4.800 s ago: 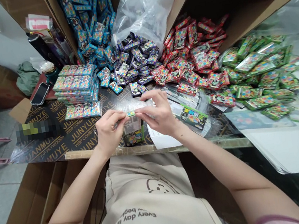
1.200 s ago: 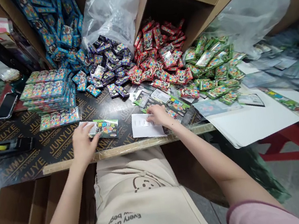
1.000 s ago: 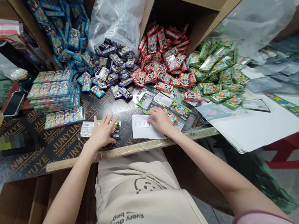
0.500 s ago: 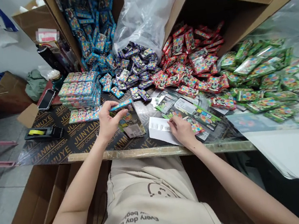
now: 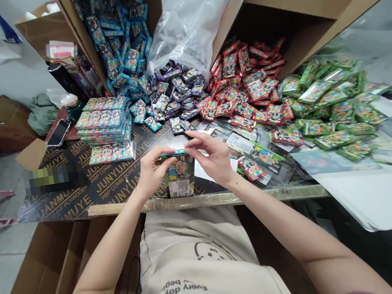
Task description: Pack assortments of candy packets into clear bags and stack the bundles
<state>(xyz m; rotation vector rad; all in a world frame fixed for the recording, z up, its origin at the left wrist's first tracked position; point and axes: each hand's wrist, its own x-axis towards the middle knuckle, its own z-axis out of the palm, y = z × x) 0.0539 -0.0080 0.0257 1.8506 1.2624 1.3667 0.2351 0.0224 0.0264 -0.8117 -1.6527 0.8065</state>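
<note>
My left hand (image 5: 155, 171) pinches the upper left of a dark printed packet (image 5: 181, 182) between thumb and fingers. The packet hangs upright near the table's front edge, with a blue strip along its top and a pale panel low on its face. At the top right corner, the thumb and fingertips of my right hand (image 5: 214, 156) close on the same packet. Partly hidden under my right hand lies a white sheet (image 5: 203, 171). To its right, a red packet (image 5: 251, 168) rests beside flat black-and-green printed packets (image 5: 267, 154).
Heaps of blue (image 5: 132, 57), purple (image 5: 176, 87), red (image 5: 250, 88) and green packets (image 5: 334, 98) spill from cartons and bags behind. At left stand stacked packets (image 5: 103, 122), a phone (image 5: 59, 133) and a blurred-out object (image 5: 53, 179). White sheets (image 5: 372, 192) overhang the right edge.
My right hand has left the white sheet and moved left to the packet's top corner. My left hand has shifted right and slightly down, and the packet now faces me more squarely.
</note>
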